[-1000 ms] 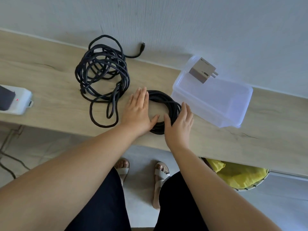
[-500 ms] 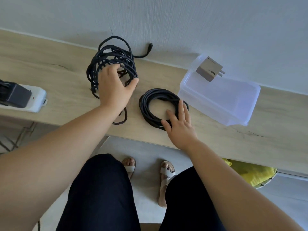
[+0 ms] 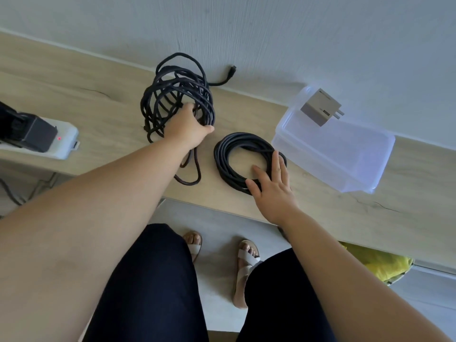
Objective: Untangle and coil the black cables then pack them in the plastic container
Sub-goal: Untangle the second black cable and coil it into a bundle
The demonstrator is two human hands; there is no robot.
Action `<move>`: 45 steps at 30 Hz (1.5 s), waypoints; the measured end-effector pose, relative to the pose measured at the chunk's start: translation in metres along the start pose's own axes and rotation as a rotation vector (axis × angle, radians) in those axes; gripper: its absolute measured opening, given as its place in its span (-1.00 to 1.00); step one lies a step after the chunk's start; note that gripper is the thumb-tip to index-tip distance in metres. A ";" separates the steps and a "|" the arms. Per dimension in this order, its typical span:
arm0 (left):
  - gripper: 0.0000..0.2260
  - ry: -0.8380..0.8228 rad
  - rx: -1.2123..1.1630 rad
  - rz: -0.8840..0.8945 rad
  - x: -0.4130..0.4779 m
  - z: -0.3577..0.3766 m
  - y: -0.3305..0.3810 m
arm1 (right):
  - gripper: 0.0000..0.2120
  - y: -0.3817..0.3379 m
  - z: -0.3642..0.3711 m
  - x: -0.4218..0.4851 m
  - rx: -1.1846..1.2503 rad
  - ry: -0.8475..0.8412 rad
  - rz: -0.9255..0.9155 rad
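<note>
A tangled bundle of black cable (image 3: 172, 95) lies on the wooden shelf near the wall, one plug end (image 3: 232, 69) trailing right. My left hand (image 3: 188, 128) reaches into its lower right loops, fingers curled round several strands. To the right lies a neat black cable coil (image 3: 227, 156), flat on the shelf. My right hand (image 3: 272, 186) rests on the coil's near right side with straight fingers. The clear plastic container (image 3: 345, 169) stands further right, with nothing but a grey charger (image 3: 320, 107) at its far end.
A white power strip (image 3: 63, 144) with a black adapter (image 3: 32, 132) plugged in sits at the shelf's left end. The wall runs right behind the shelf. Below the shelf at the right is a yellow bag (image 3: 377, 262). My legs and sandalled feet are under the front edge.
My left hand left the coil, went left to the tangled bundle and closed on its strands. The right hand stayed on the coil. The view shifted left.
</note>
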State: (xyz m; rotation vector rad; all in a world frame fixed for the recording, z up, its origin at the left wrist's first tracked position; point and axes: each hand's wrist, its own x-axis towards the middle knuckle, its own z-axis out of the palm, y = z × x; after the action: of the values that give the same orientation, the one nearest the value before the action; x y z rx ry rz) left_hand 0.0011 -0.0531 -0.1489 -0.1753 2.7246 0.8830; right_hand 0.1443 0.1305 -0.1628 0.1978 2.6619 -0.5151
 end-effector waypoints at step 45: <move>-0.75 0.048 -0.636 0.403 -0.236 -0.127 0.084 | -0.73 -0.045 -0.173 -0.191 1.437 0.558 -0.170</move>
State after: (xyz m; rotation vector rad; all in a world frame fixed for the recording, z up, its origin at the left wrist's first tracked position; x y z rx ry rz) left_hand 0.1823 -0.0528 0.0652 0.2467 2.4578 1.8584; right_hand 0.2420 0.1445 0.0796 0.5593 2.1681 -2.6193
